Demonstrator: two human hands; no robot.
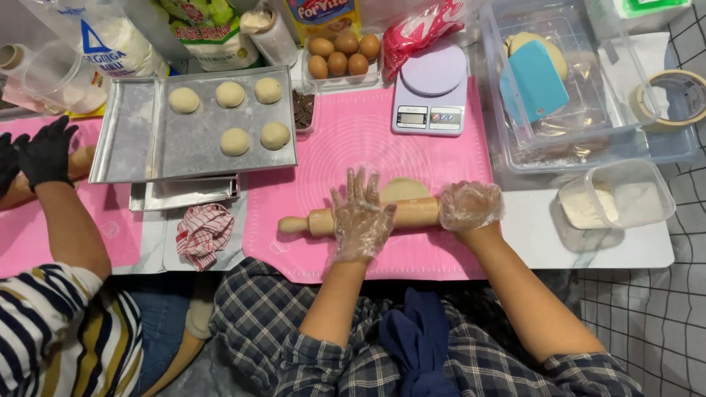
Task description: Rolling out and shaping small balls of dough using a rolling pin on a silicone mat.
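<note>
A wooden rolling pin (412, 214) lies across a flattened piece of pale dough (402, 189) on the pink silicone mat (346, 147). My left hand (360, 217), in a clear plastic glove, rests flat on the pin's left part with fingers spread. Also gloved, my right hand (471, 206) is curled over the pin's right end. Most of the dough sits just beyond the pin.
A metal tray (132, 140) with several dough balls sits at the back left above stacked trays. A digital scale (432, 92), eggs (342, 55), a flour tub (618, 198), a clear bin with a blue scraper (537, 81) and a checked cloth (204, 234) surround the mat. Another person's black-gloved hands (37, 154) work at far left.
</note>
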